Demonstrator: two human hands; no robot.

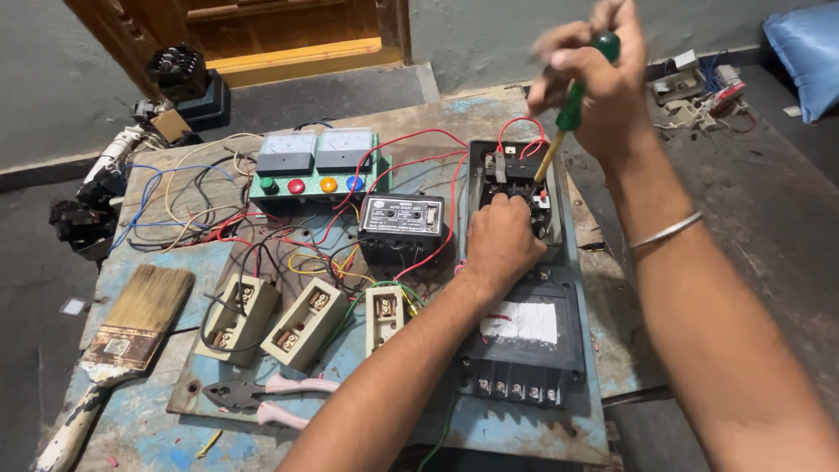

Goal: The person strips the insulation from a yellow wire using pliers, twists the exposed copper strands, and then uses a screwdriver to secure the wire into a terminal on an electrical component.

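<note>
Pink-handled pliers (262, 398) are seen nearest, lying shut on the worn blue-painted wooden board (140, 419), with a wide bristle paintbrush (122, 336) just to their left. Beyond them three cream ceramic fuse carriers (306, 322) are set in a row among tangled red, yellow and black wires (288, 253). To the right, a black terminal block with a white label (524, 345) is mounted on the grey metal panel (577, 419). Above it the left hand (500, 240) is pressed down on the black switch unit (516, 179) — fingers curled over its lower part, steadying it. Over this, the right hand (590, 83) is closed around a green-handled screwdriver (572, 105), whose yellowish shaft slants down to the unit's top right. Farther back, a green meter box with two dials and coloured lamps (316, 166) is placed — beside a small black relay box (402, 218).
</note>
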